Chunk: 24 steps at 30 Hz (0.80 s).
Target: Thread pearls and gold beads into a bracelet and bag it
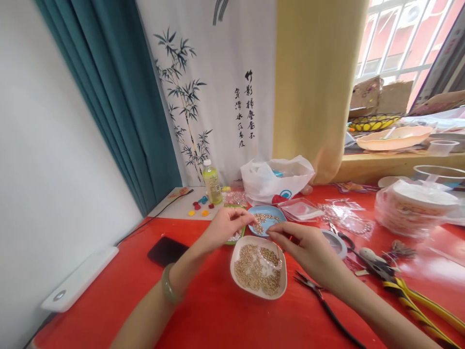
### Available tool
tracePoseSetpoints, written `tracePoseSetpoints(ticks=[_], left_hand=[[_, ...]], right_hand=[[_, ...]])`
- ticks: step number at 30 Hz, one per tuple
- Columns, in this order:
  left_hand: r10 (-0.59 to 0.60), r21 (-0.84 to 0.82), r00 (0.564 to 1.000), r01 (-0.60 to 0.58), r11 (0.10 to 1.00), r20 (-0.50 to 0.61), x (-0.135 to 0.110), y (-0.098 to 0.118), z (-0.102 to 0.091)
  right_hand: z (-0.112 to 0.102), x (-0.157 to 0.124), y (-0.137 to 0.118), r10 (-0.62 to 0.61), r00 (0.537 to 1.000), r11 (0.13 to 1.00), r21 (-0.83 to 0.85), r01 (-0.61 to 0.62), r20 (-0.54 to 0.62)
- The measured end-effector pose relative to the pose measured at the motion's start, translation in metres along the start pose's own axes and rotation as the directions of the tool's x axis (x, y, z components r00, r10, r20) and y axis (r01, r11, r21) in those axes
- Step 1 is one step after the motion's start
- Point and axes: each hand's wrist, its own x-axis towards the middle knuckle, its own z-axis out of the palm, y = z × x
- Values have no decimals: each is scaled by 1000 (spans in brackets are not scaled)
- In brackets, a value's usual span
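A strand of small pale pink beads (269,261) hangs in a curve over a white bowl (234,278) filled with gold beads (254,271). My right hand (300,237), above the bowl's right edge, pinches the thin end that rises from this strand. Across from it, my left hand (232,225) is closed in a pinch above the bowl's far left edge; what its fingertips hold is too small to make out. Just behind the fingertips lies a blue plate (269,224) with gold pieces. A green-rimmed dish (238,238) is partly hidden under my left hand.
Thin-nosed pliers (308,282) lie right of the bowl, with yellow-and-black pliers (390,278) and scissors (341,235) farther right. A dark phone (167,251) rests at left. Behind stand a bottle (211,184), a white plastic bag (272,179) and a wrapped round tub (410,206).
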Motion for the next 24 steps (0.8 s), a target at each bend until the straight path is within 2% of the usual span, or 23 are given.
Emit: tracePoseSetpoints(ticks=[4, 6, 9, 13, 20, 24], left_hand=[[-10, 109, 989, 26, 994, -149, 15, -24, -15], [2, 251, 991, 33, 967, -136, 22, -40, -19], [-21, 309, 995, 49, 950, -93, 33, -64, -16], [-10, 430, 1000, 20, 903, -26, 51, -81, 3], [-30, 573, 980, -92, 815, 199, 90, -78, 51], [-39, 594, 971, -113, 797, 237, 101, -85, 73]], right_hand=[[-6, 2, 5, 99, 993, 983, 161, -87, -64], [-9, 4, 6, 136, 987, 968, 224, -113, -88], [-14, 5, 7, 174, 979, 947, 291, -137, -107], [-22, 6, 6, 180, 976, 934, 333, -131, -122], [-32, 8, 6, 186, 968, 939, 320, -125, -168], [-33, 8, 10, 180, 964, 933, 344, -104, -196]])
